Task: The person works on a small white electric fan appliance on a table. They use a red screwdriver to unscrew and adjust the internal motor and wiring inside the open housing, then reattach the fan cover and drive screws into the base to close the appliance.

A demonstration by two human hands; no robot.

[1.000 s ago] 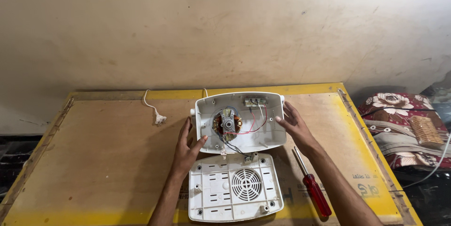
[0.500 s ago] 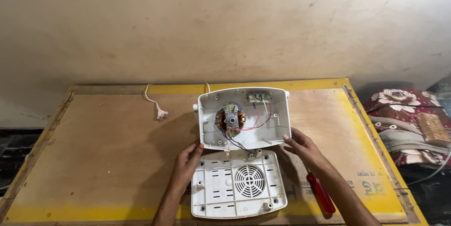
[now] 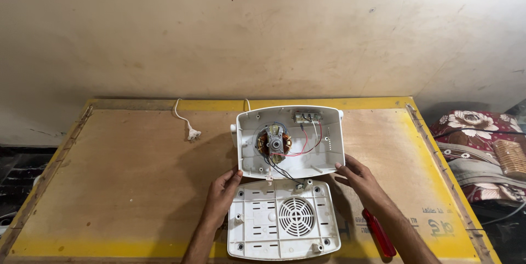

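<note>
Yellow-edged table [image 3: 109, 132]: both open hands, left hand [image 3: 223, 187] and right hand [image 3: 359, 176], touch white housing [image 3: 329, 149], gripping nothing.

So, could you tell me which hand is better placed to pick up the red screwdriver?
The right hand, probably. It rests at the near right corner of the open housing, and the red screwdriver lies just beside that forearm. The left hand sits across the back cover, farther away.
</note>
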